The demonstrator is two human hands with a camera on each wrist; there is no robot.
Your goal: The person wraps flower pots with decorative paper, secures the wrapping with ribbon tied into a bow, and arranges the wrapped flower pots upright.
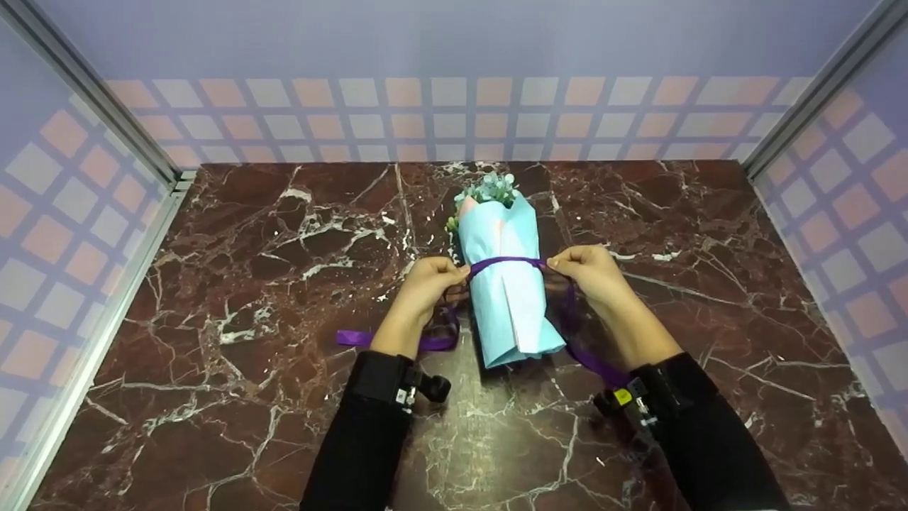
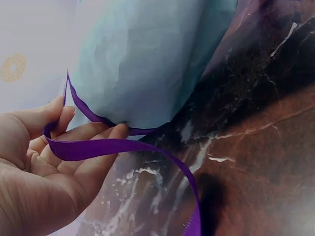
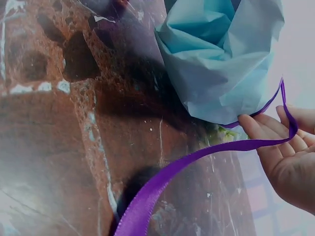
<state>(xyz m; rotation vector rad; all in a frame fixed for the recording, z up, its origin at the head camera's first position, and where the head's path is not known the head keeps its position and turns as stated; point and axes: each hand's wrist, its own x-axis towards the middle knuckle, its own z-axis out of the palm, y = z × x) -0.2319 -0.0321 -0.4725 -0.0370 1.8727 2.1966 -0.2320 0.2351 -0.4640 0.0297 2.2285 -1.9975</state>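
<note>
A bouquet wrapped in light blue paper (image 1: 489, 305) lies on the table, its pale blue flowers (image 1: 494, 188) pointing away from me. Across its middle runs a purple ribbon (image 1: 507, 260). On the left side my left hand (image 1: 429, 284) pinches the ribbon between thumb and finger, and the tail (image 2: 103, 147) drops over the palm in the left wrist view. My right hand (image 1: 589, 273) pinches the ribbon at the right side of the wrap. Its other tail (image 3: 162, 184) hangs down to the table in the right wrist view.
The brown marble table (image 1: 234, 411) carries small white specks left of the bouquet. Checkered panels (image 1: 496, 117) close off the back and both sides. One ribbon end (image 1: 353, 338) lies flat beside the left forearm, and a camera (image 1: 433, 388) sits on the left wrist.
</note>
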